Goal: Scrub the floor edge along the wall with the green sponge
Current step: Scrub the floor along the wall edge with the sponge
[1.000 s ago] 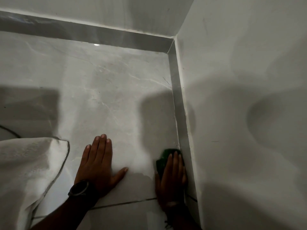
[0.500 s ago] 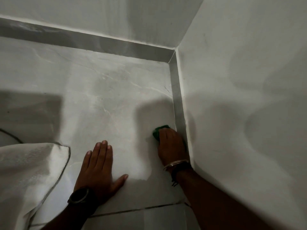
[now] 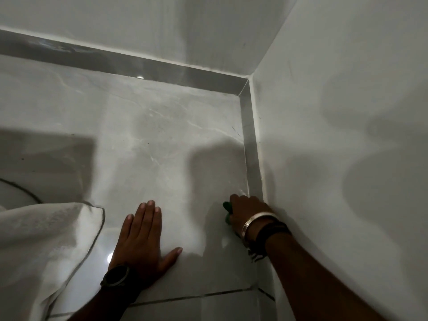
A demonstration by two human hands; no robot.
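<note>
Black watch (image 3: 115, 275) on left wrist; silver bangle (image 3: 257, 219) and dark bands (image 3: 269, 232) on right.

A single wide-angle view looks from the person's head, forward and steeply down onto the floor (image 3: 162, 140) — close enough that both forearms enter from the bottom edge. It faces a room corner, where the far wall (image 3: 162, 26) fills the top and the right wall (image 3: 335, 135) fills the right side. The skirting strip (image 3: 251, 147) runs away from the camera — its lines bowed by the lens.
</note>
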